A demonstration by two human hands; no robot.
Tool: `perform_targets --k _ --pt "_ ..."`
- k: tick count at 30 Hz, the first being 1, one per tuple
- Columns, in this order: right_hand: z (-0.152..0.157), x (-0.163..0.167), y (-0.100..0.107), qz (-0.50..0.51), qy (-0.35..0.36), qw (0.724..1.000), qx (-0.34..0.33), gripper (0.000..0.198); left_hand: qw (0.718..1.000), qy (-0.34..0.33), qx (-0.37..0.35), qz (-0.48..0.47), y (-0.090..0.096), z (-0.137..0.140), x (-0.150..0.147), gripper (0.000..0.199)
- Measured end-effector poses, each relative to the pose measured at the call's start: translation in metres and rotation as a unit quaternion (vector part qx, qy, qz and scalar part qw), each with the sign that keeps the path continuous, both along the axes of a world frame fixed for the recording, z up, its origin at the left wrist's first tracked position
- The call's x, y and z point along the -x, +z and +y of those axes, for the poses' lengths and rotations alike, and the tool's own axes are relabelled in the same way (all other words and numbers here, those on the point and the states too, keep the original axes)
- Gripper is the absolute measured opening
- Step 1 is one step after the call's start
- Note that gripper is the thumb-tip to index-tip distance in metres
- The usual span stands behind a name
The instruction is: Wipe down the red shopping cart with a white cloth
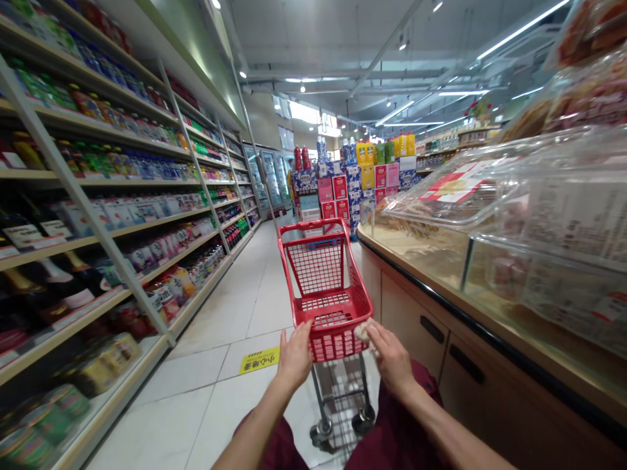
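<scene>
Bright shop aisle here, pale tiled floor (pixel 191 398) running away ahead under a ceiling w/ pipes & strip lights (pixel 414 124). Stocked shelves (pixel 122 139) line the whole L side, bottles & packs tier on tier; wood-fronted counter (pixel 409 284) w/ dark trim hugs the R, clear-lidded food packs (pixel 460 176) heaped on top. Far end: stacked cartons w/ bottles on top (pixel 340 196), glass-door coolers (pixel 269 176) beyond to the L. Red cart (pixel 326 303) stands upright mid-aisle, dead in front of the person, nr the counter, casters on the tiles btwn dark red trouser legs (pixel 386 431). L hand (pixel 295 356) is open, thumb up, fingers laid on the cart's near-left rim. R hand (pixel 389 356) has a crumpled pale cloth (pixel 363 331) pinched in its fingers, pressed to the near-right corner. Now the room: widest open strip is L of the cart, bare tile to the shelf foot, just a yellow floor sticker (pixel 259 360) stuck there; R side's tight, counter edge close by the R hand; ahead, tile runs on to the L of the cartons.
</scene>
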State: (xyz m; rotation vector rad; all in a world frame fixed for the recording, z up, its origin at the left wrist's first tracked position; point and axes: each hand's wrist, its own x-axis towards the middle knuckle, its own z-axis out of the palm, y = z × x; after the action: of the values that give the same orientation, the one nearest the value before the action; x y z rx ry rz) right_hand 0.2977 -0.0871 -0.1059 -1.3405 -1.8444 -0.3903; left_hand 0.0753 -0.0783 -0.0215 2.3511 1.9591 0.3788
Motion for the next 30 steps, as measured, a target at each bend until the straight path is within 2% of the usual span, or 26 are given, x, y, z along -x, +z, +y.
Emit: perform_targets --k 2,5,7,11,13,16,18,21,23,26,30 --pt "-0.001 -0.002 -0.003 0.009 -0.030 0.999 0.035 0.042 1.000 0.005 -0.002 0.000 -0.001 0.000 0.000 0.061" --pt "-0.004 0.002 -0.015 -0.017 -0.012 0.995 0.100 0.045 1.000 0.004 0.006 0.001 -0.001 0.000 0.000 0.063" --pt "-0.004 0.002 -0.018 -0.005 -0.001 0.995 0.096 0.048 1.000 -0.002 0.008 0.002 0.000 0.000 0.001 0.063" --pt "0.005 -0.008 -0.003 0.065 -0.049 0.996 0.043 0.048 1.000 0.006 -0.007 -0.008 0.000 0.000 -0.001 0.061" --pt "0.008 -0.010 0.001 0.064 -0.068 0.993 0.078 0.047 1.000 0.013 -0.008 -0.012 0.000 -0.001 -0.002 0.061" --pt "0.004 -0.007 0.001 0.046 -0.027 0.988 0.142 0.046 1.000 0.007 0.004 -0.010 0.000 -0.001 -0.002 0.061" --pt "0.001 -0.005 0.006 0.074 0.009 0.990 0.117 0.046 1.000 -0.001 0.005 -0.009 0.000 -0.001 -0.002 0.060" --pt "0.003 -0.005 0.028 0.146 0.026 0.988 0.036 0.045 1.000 0.001 -0.008 -0.008 0.000 -0.003 -0.004 0.058" --pt "0.010 -0.001 0.042 0.160 0.024 0.986 0.036 0.044 1.000 0.006 -0.010 -0.007 0.000 -0.003 -0.005 0.057" --pt "0.022 0.012 0.046 0.088 -0.007 0.992 0.093 0.048 1.000 0.001 0.000 -0.002 -0.001 -0.004 -0.007 0.056" --pt "0.034 0.031 0.042 -0.024 -0.029 0.992 0.121 0.055 1.000 -0.005 -0.002 -0.004 -0.001 -0.004 -0.009 0.057"
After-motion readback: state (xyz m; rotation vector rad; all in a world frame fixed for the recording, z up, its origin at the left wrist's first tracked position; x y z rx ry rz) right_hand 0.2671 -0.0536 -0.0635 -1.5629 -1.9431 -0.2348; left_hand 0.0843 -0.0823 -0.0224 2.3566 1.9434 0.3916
